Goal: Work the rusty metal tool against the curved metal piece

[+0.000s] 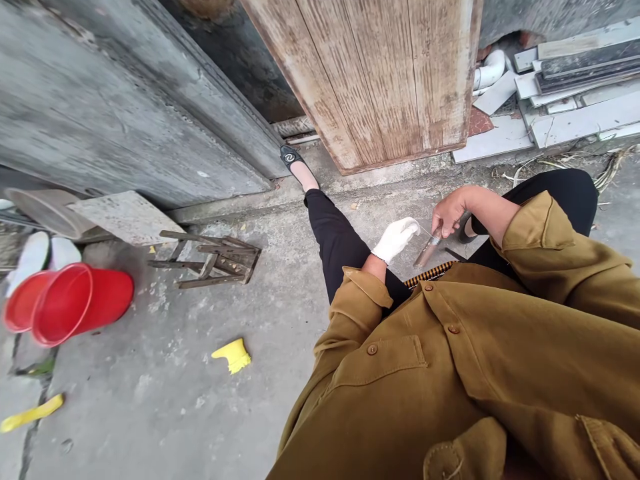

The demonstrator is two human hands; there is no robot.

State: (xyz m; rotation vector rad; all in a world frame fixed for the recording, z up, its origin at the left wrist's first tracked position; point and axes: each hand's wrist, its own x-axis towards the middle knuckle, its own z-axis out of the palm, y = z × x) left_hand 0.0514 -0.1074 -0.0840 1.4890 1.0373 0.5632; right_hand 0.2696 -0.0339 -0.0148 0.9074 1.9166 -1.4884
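My left hand (397, 240), in a white glove, is closed with its fingertips pinched together. A thin pale strand (425, 231) runs from those fingertips toward my right hand (451, 210). That hand is bare, and its fingers are wrapped round a tool with a flat, brownish blade-like end (426, 253) that points down toward the ground. Most of the tool's upper part is hidden by the fingers, and its exact kind is unclear. Both hands are close together in front of my lap, between my spread legs in black trousers.
A wooden door panel (370, 87) leans ahead, with a stack of boards (585, 87) and a white pipe (493, 69) to its right. Leftward are an overturned wooden stool (215, 259), red buckets (107, 300) and a yellow scrap (233, 355) on the concrete floor (165, 400).
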